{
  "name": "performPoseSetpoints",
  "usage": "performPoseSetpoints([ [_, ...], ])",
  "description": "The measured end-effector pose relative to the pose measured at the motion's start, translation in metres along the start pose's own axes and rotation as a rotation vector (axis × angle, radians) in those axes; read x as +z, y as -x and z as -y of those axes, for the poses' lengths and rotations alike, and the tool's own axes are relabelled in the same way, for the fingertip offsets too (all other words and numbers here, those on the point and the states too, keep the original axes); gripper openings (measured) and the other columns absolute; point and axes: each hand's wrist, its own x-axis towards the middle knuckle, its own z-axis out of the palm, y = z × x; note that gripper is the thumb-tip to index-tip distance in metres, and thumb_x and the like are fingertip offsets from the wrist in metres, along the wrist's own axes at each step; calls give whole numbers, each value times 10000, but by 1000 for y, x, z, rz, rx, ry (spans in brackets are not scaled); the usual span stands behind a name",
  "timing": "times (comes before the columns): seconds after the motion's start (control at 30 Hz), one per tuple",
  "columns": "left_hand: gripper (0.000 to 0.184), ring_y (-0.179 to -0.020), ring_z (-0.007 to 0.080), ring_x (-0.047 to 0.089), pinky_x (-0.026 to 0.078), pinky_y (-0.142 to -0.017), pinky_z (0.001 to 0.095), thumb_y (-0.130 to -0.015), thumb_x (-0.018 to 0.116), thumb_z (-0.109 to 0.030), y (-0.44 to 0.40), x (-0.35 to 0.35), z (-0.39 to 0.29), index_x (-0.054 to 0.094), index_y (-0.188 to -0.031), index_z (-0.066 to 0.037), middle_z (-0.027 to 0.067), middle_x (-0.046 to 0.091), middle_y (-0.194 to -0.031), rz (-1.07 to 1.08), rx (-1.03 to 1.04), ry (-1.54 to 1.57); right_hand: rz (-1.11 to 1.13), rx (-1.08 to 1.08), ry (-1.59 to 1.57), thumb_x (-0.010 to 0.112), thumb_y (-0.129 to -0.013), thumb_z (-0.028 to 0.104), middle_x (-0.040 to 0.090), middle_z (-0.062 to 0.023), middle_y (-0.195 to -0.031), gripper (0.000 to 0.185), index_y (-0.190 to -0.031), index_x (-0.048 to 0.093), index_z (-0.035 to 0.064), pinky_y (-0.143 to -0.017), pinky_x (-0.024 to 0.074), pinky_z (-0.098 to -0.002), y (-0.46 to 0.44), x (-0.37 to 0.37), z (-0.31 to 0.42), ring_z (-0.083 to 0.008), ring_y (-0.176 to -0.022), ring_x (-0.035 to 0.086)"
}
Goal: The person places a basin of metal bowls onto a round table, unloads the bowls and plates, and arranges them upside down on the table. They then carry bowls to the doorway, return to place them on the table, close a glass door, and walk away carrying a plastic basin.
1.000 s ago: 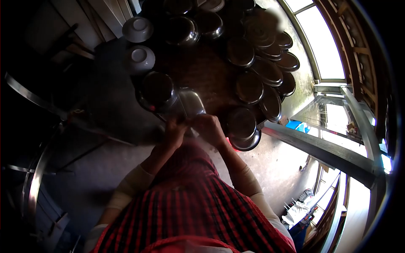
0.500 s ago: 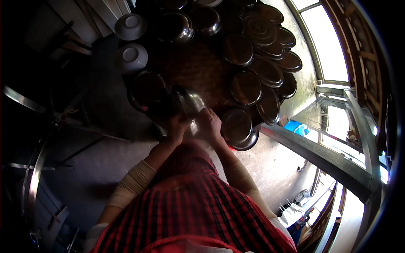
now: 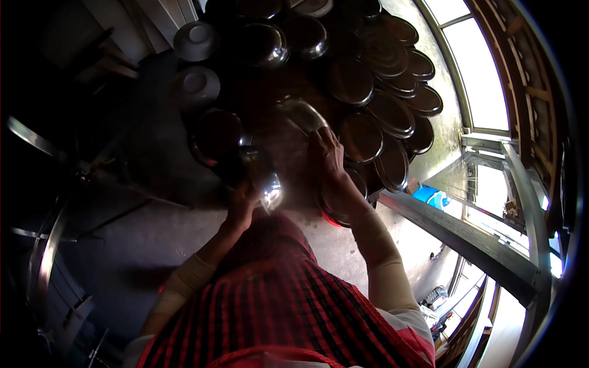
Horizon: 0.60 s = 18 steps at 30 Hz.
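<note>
My left hand [image 3: 244,199] is closed on a shiny metal container [image 3: 265,178], tilted on edge near the table's front edge. Farther forward and to the right, my right hand [image 3: 326,152] grips the near end of a second shiny metal piece [image 3: 305,115], held over the dark tabletop [image 3: 276,92]; its exact shape is blurred. The two pieces are apart. An upturned dark metal bowl [image 3: 218,136] sits just left of the container. Round metal lids or plates [image 3: 361,138] lie right of my right hand.
Two upturned white bowls [image 3: 197,87] stand at the table's left edge, with metal bowls [image 3: 262,44] at the back. Several overlapping metal plates [image 3: 389,113] line the right side. A metal beam [image 3: 460,236] runs at the right, near a blue object [image 3: 431,196].
The two metal pieces, earlier together between my hands, are now separate. My right hand has moved forward and right with one; my left hand keeps the other, slightly farther left.
</note>
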Motion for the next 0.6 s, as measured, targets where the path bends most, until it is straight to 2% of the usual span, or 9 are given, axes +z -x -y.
performPoseSetpoints([
  [0.07, 165, -723, 56, 484, 407, -633, 214, -792, 565, -108, 6, 1, -4, 542, -947, -57, -21, 530, -831, -12, 4, 30, -2, -178, 70, 593, -653, 92, 476, -69, -832, 166, -815, 569, 120, -567, 423, -387, -7, 13, -18, -256, -786, 510],
  [0.1, 160, -699, 50, 465, 389, -610, 211, -789, 569, -115, 8, -3, -3, 540, -936, -62, -28, 516, -809, -13, 1, 28, 77, -40, 45, 564, -699, 149, 475, -103, -905, 169, -832, 520, 54, -712, 406, -398, -7, 17, -25, -292, -892, 479],
  [0.23, 121, -573, 27, 358, 293, -507, 200, -771, 590, -145, 14, -16, 0, 529, -858, -86, -62, 436, -694, -27, -21, 21, -81, 94, 312, 611, -674, 141, 466, -94, -870, 127, -790, 571, 113, -750, 398, -383, -7, 19, -30, -282, -905, 469],
  [0.33, 85, -538, 19, 323, 255, -481, 196, -768, 595, -136, 17, -20, 2, 523, -796, -101, -77, 406, -649, -56, -32, 35, -195, 266, 118, 545, -703, 95, 476, -111, -905, 105, -788, 593, 135, -705, 414, -373, 4, 24, -24, -307, -862, 475],
  [0.43, 76, -523, 14, 313, 242, -473, 189, -770, 598, -132, 17, -26, 7, 526, -760, -108, -88, 394, -625, -81, -28, 16, -323, 259, -70, 519, -715, 73, 529, -141, -855, 95, -789, 580, 75, -682, 436, -355, 19, 50, -49, -315, -789, 523],
  [0.5, 80, -517, 12, 305, 235, -468, 188, -775, 598, -133, 17, -26, 5, 526, -746, -113, -92, 387, -616, -88, -15, 16, -411, 576, -705, 522, -719, 65, 555, -145, -788, 79, -772, 573, 34, -647, 445, -340, 18, 54, -45, -311, -725, 546],
  [0.57, 81, -516, 11, 304, 231, -468, 187, -779, 598, -132, 18, -24, 2, 527, -742, -116, -94, 385, -614, -88, -12, 17, -439, 801, -963, 526, -723, 59, 574, -134, -731, 76, -757, 570, 8, -625, 452, -328, 20, 56, -50, -289, -677, 562],
  [0.6, 81, -517, 10, 304, 231, -468, 187, -781, 597, -131, 18, -21, -3, 528, -742, -117, -95, 385, -615, -85, -13, 17, -431, 871, -899, 528, -724, 57, 578, -120, -708, 75, -750, 572, 2, -619, 454, -324, 25, 59, -63, -269, -662, 568],
])
